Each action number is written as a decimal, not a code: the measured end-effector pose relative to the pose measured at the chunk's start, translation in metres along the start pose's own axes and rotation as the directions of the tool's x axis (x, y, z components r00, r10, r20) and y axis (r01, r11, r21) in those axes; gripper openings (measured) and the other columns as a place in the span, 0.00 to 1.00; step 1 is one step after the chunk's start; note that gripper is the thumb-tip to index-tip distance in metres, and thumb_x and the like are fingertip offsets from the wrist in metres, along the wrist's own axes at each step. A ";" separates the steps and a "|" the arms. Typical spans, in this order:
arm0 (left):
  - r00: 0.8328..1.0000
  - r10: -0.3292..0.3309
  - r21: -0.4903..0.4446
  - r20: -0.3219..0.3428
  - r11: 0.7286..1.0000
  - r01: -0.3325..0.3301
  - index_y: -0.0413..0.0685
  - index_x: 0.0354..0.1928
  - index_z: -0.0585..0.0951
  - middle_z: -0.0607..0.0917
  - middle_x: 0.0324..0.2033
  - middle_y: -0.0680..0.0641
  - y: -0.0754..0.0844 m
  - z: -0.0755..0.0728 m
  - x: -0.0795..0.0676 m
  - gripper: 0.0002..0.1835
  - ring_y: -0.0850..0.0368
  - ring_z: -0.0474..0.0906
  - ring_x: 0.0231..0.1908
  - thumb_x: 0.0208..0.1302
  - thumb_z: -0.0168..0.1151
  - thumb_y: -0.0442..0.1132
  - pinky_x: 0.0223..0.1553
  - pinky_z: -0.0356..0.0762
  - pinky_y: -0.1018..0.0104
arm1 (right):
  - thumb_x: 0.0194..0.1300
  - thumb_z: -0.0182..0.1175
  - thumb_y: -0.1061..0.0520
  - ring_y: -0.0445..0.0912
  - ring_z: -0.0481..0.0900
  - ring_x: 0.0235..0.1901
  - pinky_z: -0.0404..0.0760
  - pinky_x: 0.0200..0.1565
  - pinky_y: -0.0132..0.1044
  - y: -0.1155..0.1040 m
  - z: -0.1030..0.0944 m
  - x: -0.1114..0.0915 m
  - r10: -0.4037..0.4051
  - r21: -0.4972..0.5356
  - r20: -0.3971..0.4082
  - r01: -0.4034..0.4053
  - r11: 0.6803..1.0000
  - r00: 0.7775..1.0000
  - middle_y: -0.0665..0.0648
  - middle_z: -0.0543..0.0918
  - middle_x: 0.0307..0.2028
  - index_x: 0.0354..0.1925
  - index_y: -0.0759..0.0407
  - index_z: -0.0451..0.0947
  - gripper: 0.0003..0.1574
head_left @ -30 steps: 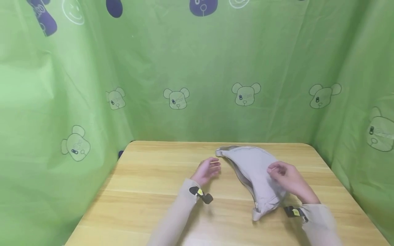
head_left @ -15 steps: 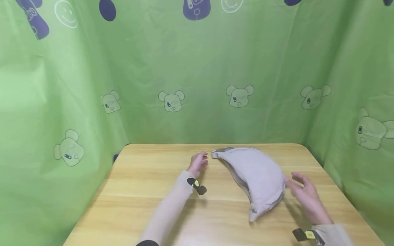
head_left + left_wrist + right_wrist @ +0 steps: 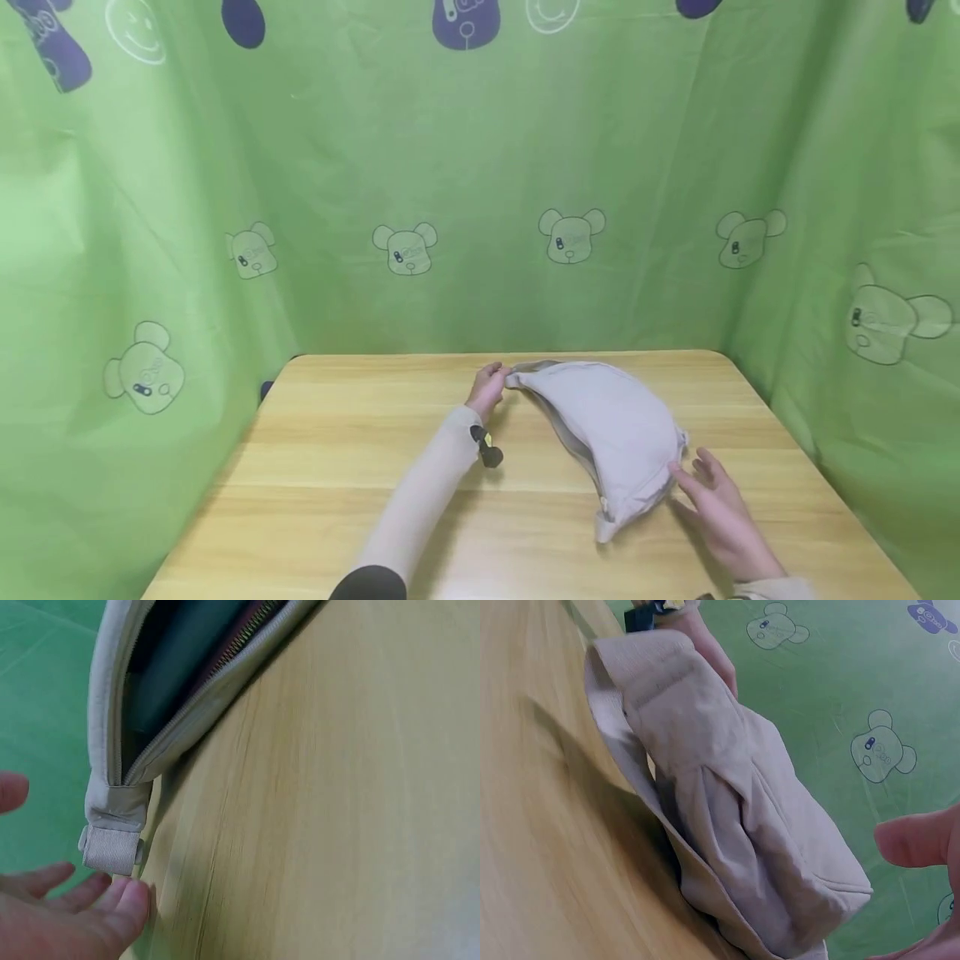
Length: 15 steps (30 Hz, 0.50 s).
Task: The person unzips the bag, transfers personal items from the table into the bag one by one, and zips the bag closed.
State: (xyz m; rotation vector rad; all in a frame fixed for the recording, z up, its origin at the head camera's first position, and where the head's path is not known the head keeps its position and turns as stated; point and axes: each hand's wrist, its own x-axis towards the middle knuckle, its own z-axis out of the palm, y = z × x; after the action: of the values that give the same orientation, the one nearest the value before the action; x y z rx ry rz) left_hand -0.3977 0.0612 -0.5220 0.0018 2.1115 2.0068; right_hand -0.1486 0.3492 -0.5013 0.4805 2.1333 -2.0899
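A pale grey crescent-shaped zip bag (image 3: 615,433) lies on the wooden table, its long opening unzipped and facing left. Within the opening, the left wrist view shows something dark green (image 3: 180,667) and a dark red edge beside metal zipper teeth. My left hand (image 3: 487,390) is at the bag's far end, fingertips right by the webbing tab (image 3: 112,851), with the thumb held apart. By the bag's curved right side is my right hand (image 3: 716,508), fingers spread. Its thumb (image 3: 915,838) stands away from the cloth in the right wrist view. A strap (image 3: 615,712) runs along the bag's underside.
Wooden tabletop (image 3: 337,467) stretches out to the left of the bag. A green curtain (image 3: 480,308) printed with bear heads encloses the table at the back and both sides.
My left hand has reached away to the bag's far end. My right hand has moved off the bag's top, down and towards me along its right side. The bag stays on the table.
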 end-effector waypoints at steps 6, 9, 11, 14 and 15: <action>0.995 0.060 0.144 0.082 0.987 -0.072 0.42 0.77 0.64 0.69 0.75 0.36 0.002 0.007 0.000 0.36 0.37 0.65 0.75 0.74 0.59 0.50 0.77 0.64 0.41 | 0.81 0.51 0.46 0.65 0.39 0.82 0.59 0.76 0.53 0.005 0.010 -0.005 -0.020 0.058 0.025 0.018 0.998 1.000 0.66 0.20 0.81 0.79 0.53 0.12 0.61; 0.991 0.076 0.229 0.112 0.968 -0.100 0.44 0.74 0.70 0.74 0.72 0.38 -0.001 0.009 0.000 0.33 0.39 0.69 0.73 0.72 0.61 0.50 0.77 0.64 0.43 | 0.80 0.52 0.46 0.64 0.44 0.81 0.66 0.73 0.48 0.007 0.014 -0.007 -0.033 0.056 0.029 0.031 0.998 0.999 0.68 0.27 0.82 0.80 0.54 0.16 0.60; 0.989 0.091 0.289 0.118 0.950 -0.122 0.45 0.71 0.75 0.78 0.69 0.39 -0.002 0.009 0.001 0.30 0.40 0.73 0.71 0.71 0.62 0.50 0.75 0.67 0.46 | 0.80 0.52 0.45 0.63 0.45 0.81 0.68 0.71 0.47 0.007 0.015 -0.008 -0.042 0.054 0.032 0.040 0.998 0.999 0.68 0.29 0.82 0.81 0.53 0.18 0.59; 0.989 0.099 0.352 0.112 0.927 -0.133 0.46 0.67 0.79 0.82 0.65 0.40 -0.004 0.010 0.001 0.27 0.42 0.78 0.67 0.71 0.64 0.50 0.72 0.73 0.49 | 0.80 0.52 0.45 0.62 0.44 0.81 0.68 0.72 0.47 0.007 0.017 -0.008 -0.049 0.050 0.033 0.047 0.998 0.998 0.67 0.29 0.83 0.81 0.53 0.18 0.58; 0.988 0.104 0.361 0.111 0.922 -0.138 0.45 0.66 0.79 0.83 0.63 0.39 -0.004 0.010 0.002 0.26 0.42 0.79 0.65 0.71 0.64 0.49 0.71 0.74 0.50 | 0.80 0.52 0.45 0.62 0.45 0.81 0.67 0.72 0.48 0.007 0.017 -0.008 -0.049 0.049 0.035 0.047 0.998 0.998 0.66 0.27 0.83 0.81 0.53 0.18 0.58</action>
State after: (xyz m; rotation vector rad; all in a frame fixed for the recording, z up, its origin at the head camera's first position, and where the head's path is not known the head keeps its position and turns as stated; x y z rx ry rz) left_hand -0.3971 0.0708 -0.5268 0.2865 2.4460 1.6021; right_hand -0.1409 0.3314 -0.5060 0.3976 2.0997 -2.1625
